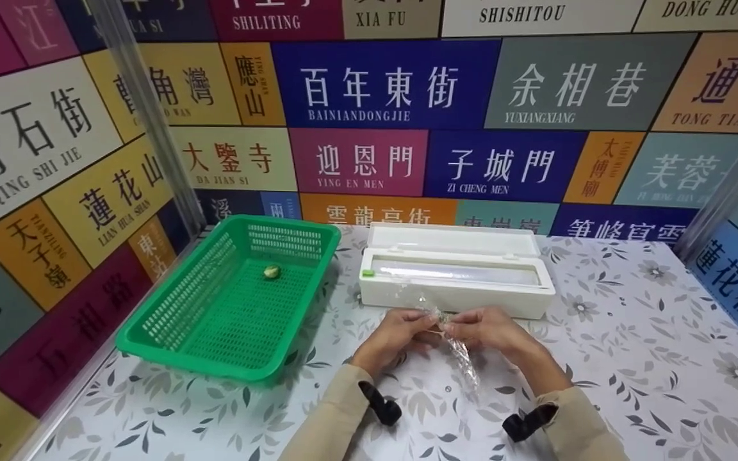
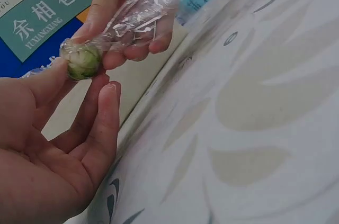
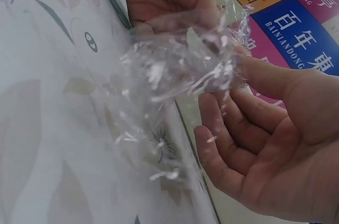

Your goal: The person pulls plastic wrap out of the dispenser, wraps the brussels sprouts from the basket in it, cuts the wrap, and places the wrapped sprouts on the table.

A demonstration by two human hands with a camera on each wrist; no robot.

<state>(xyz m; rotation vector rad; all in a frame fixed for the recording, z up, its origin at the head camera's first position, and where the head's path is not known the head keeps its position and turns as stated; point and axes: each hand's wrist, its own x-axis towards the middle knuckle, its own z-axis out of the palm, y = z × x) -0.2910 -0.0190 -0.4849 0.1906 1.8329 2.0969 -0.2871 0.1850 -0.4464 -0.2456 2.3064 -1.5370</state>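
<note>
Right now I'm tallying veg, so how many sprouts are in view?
2. One sprout lies in the basket; the second sprout is in clear film between the left hand and right hand. The hands might hide more.

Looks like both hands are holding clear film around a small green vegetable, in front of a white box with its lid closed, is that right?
Not quite: the lid is open; the head view shows it tipped back from the white box. The rest stands: the left hand and right hand hold clear film around a small green vegetable, in front of that box.
</note>
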